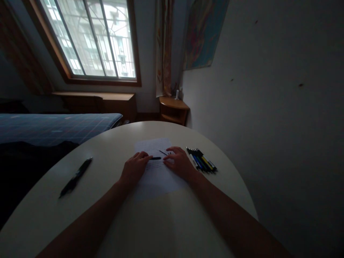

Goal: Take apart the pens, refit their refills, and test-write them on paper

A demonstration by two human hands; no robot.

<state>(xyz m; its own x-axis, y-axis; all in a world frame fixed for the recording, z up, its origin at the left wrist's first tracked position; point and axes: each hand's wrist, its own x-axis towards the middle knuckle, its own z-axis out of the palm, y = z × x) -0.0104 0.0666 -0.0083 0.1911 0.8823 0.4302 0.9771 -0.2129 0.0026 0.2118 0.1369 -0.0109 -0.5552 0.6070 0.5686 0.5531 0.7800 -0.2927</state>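
A lined sheet of paper (158, 175) lies on the round white table (115, 150) in front of me. Both my hands rest on it. My left hand (134, 167) is curled, its fingertips pinching a dark pen barrel or cap (156, 158) that lies across the sheet. My right hand (178, 162) is curled too, its fingertips holding a thin dark pen part (163, 152) that points up and left. The two pieces sit close together between my hands, apart by a small gap.
A row of several pens (202, 160) lies just right of my right hand. A single black pen (76, 177) lies far left on the table. Beyond the table stand a bed (53, 127), a corner shelf (173, 109) and a window (94, 39). A wall runs close on the right.
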